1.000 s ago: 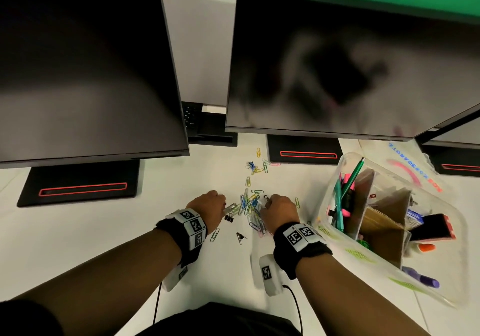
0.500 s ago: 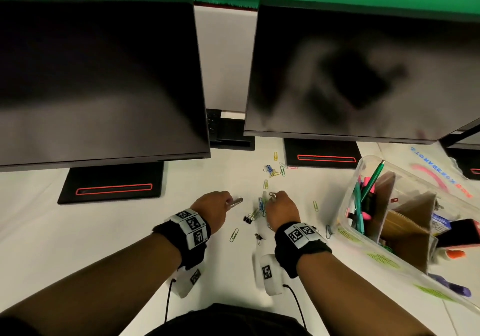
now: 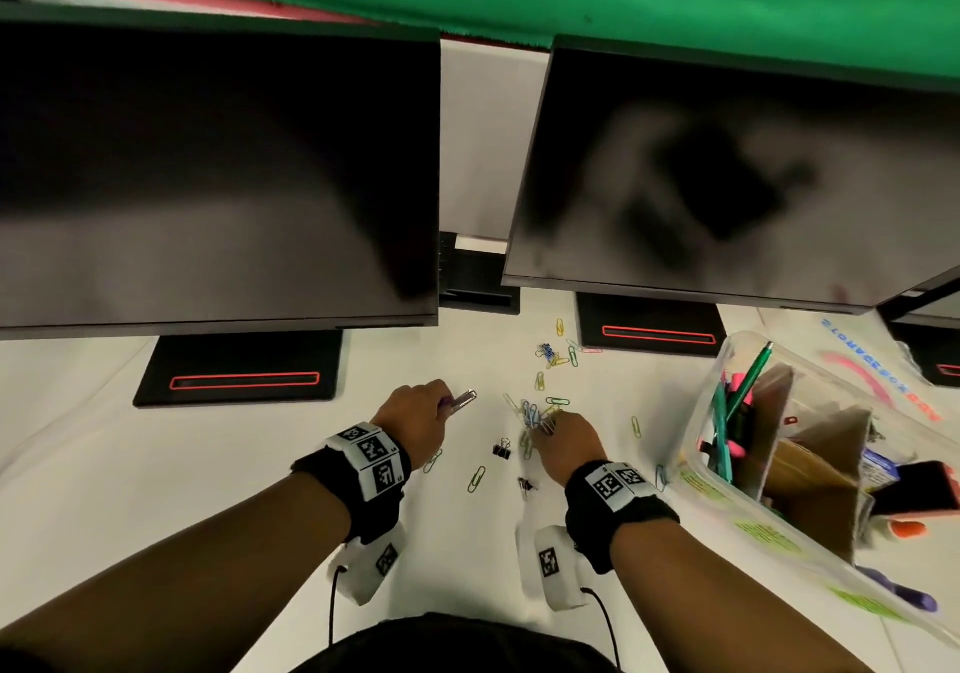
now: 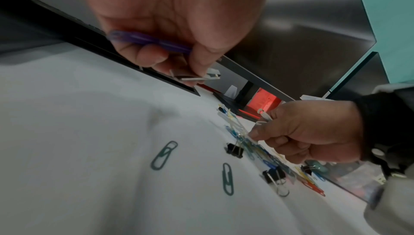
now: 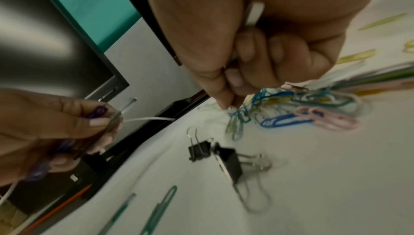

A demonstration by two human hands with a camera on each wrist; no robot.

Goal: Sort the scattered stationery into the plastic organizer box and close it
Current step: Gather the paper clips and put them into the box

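Note:
Coloured paper clips lie scattered on the white desk between my hands. My left hand is lifted off the desk and grips a few clips, a purple one and silvery ones. My right hand pinches clips at the edge of the pile. Black binder clips lie on the desk just in front of my hands. The clear plastic organizer box stands open at the right, holding pens and markers.
Two dark monitors hang low over the back of the desk, their black stands behind the clips. The box's clear lid lies behind it. Loose green clips lie nearer me.
My left hand has lifted away to the left with its clips. My right hand stays at the pile. The head view has tilted, shifting everything right.

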